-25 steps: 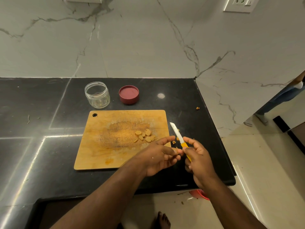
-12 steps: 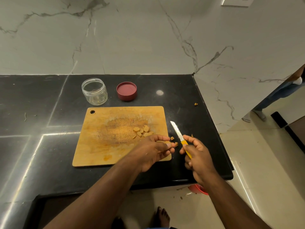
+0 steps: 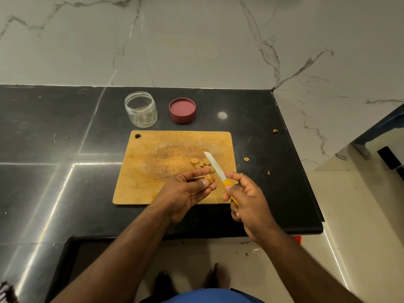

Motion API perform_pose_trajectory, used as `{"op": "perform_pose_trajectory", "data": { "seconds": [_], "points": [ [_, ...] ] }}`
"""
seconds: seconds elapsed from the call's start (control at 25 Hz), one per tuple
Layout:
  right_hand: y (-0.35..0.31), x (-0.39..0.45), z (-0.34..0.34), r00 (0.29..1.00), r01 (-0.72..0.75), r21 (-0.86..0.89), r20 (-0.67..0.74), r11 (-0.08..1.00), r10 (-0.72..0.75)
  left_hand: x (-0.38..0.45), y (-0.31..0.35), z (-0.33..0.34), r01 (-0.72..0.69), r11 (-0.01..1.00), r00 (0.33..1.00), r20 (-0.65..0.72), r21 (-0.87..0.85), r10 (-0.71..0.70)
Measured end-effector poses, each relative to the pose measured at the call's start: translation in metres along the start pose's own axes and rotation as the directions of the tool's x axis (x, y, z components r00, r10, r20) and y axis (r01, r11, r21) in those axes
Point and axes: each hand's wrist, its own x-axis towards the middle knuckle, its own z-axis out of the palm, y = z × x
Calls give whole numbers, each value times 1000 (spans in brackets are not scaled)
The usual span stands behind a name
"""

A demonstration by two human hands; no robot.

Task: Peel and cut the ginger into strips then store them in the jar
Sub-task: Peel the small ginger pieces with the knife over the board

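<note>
I see my left hand [image 3: 185, 191] pinching a ginger piece [image 3: 208, 178] at frame centre; the knife [image 3: 215, 167], gripped by my right hand [image 3: 247, 197], lies just right of it, blade pointing up-left.

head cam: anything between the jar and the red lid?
Nothing: the head view shows only bare black counter between the jar and the red lid.

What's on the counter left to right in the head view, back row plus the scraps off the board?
Glass jar → red lid → ginger scrap beside the cutting board → smaller scrap → scrap near the counter's right edge.
</note>
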Motion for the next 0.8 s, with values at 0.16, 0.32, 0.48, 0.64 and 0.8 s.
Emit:
{"op": "perform_pose_trajectory", "data": {
  "seconds": [0.16,0.32,0.48,0.64,0.8],
  "points": [
    [1,-2,13,999,18,-40,30,999,-17,-3,2,-7,-36,999,999,-25,1,36],
    [1,-3,19,998,39,-82,50,996,-35,-5,5,-9,-41,999,998,-46,-27,40],
    [2,-2,21,997,44,-117,63,992,-37,-5,6,-11,-45,998,998,-49,-51,43],
    [2,-1,24,997,50,-93,70,994,-43,-3,6,-12,-54,998,997,-59,-41,51],
    [1,-1,25,996,45,-74,82,996,-39,-2,6,-12,-72,997,994,-88,-20,70]
  ]
}}
